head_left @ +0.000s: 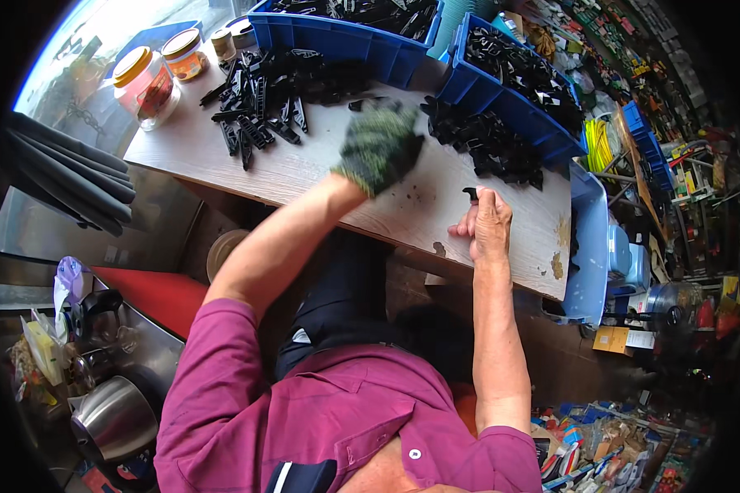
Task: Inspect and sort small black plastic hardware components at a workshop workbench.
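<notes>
The right hand (490, 226) pinched a small black piece (470, 193) over the near right part of the table (304, 168), jutting toward the table's left, long axis unclear; mid-table, farther from it, the blurred gloved left hand (378, 148) hid its grip.

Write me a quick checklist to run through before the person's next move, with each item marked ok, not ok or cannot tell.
1. Right grip closed on its piece: ok. The right hand pinches a black part.
2. Left grip loaded: cannot tell. The left hand is blurred.
3. Both hands gloved: not ok. The left wears a green glove; the right is bare.
4. Loose parts within the tabletop: ok. The left pile and right pile both lie on the table.
5. Lidded jars upright: ok. The large jar and small jar stand at the table's left end.
</notes>
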A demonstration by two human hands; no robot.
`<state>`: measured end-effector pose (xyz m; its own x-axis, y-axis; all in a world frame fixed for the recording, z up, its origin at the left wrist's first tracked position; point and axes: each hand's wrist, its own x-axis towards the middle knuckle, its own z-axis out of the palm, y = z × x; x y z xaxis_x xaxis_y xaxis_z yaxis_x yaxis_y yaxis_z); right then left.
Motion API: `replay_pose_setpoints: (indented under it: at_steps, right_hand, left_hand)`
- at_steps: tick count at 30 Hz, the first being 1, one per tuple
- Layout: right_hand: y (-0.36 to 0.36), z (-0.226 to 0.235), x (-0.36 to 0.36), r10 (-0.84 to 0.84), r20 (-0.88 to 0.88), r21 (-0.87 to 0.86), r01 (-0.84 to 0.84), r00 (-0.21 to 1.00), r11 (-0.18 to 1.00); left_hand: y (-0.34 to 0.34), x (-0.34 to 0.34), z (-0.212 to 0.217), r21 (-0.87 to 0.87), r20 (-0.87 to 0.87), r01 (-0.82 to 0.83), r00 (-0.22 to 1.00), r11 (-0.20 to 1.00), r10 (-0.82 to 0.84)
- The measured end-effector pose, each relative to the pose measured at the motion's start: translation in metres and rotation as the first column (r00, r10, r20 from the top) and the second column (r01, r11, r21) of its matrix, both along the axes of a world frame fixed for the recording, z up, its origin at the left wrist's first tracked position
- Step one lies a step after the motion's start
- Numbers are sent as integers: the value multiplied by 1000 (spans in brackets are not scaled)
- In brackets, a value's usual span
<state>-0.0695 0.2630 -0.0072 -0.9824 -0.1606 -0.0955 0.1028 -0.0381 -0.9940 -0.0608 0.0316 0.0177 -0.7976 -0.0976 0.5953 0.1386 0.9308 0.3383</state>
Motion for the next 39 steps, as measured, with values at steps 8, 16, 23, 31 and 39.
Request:
replay_pose_setpoints:
  at_steps: [8,16,23,31,39]
  right_hand:
    - [-2,6,11,-94,-5,-124,93,996,988]
    - [-11,6,14,-132,-38,-119,127,990,985]
    - [-7,6,13,-194,-13,-162,190,981,968]
    - [-10,9,18,-272,49,-215,276,961,937]
    - [-7,2,20,-250,32,-248,250,968,936]
  left_hand:
    - [-53,-52,-18,-211,173,-31,983,977,69]
    - [-28,-17,-24,-16,51,200,979,980,-199]
    - [3,14,-26,495,-5,390,895,777,-446]
    - [20,33,-32,411,-59,415,900,811,-431]
    - [67,41,-25,735,63,347,820,582,-568]
